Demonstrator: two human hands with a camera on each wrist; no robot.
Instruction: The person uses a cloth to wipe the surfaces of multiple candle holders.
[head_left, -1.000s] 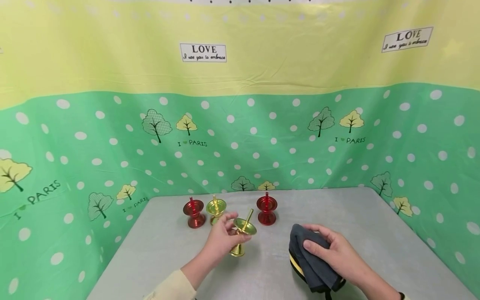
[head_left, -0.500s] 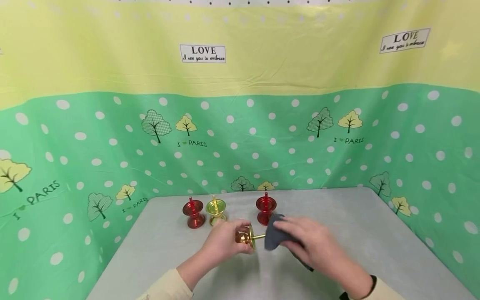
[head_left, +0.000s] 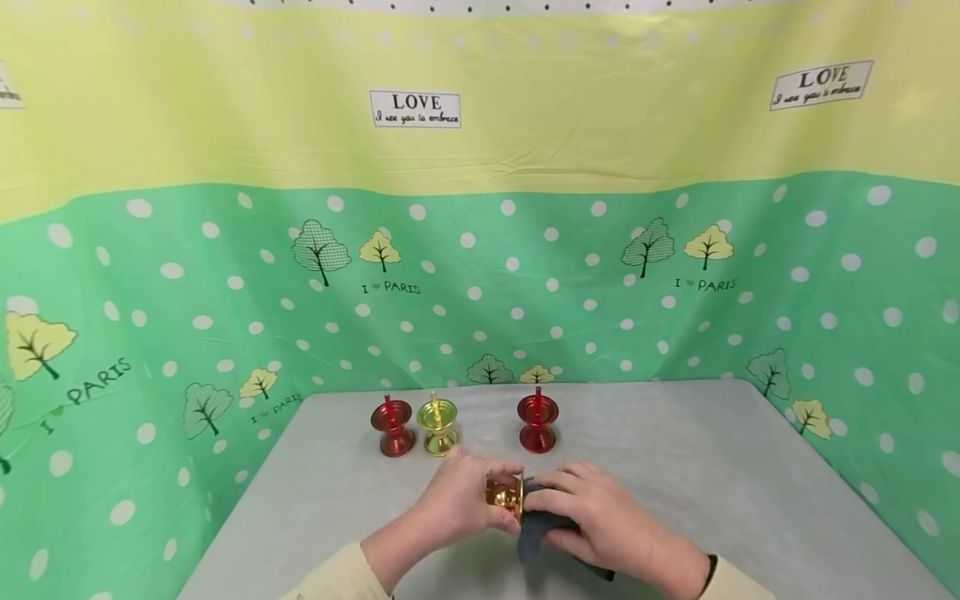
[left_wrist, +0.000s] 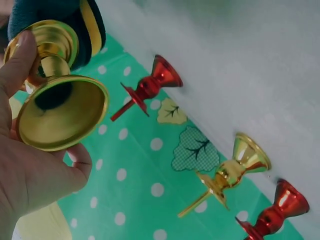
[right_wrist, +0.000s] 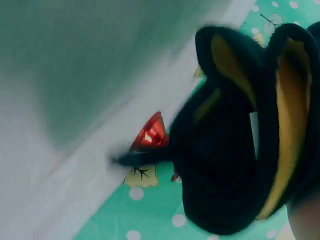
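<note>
Holds a shiny gold candlestick (head_left: pixel 504 497) in the left hand (head_left: pixel 459 497), tipped on its side, showing its hollow flared foot (left_wrist: pixel 64 116) to the wrist camera. Grips a bunched dark-grey cloth (head_left: pixel 534 535) with yellow trim in the right hand (head_left: pixel 603 515), up against the candlestick's dish (left_wrist: pixel 60 32).

A backdrop (head_left: pixel 480 187), yellow above and green with white dots (head_left: pixel 468 240) below, printed with trees (head_left: pixel 708 244) and LOVE labels (head_left: pixel 415 109), hangs behind and beside the grey counter (head_left: pixel 660 433).
</note>
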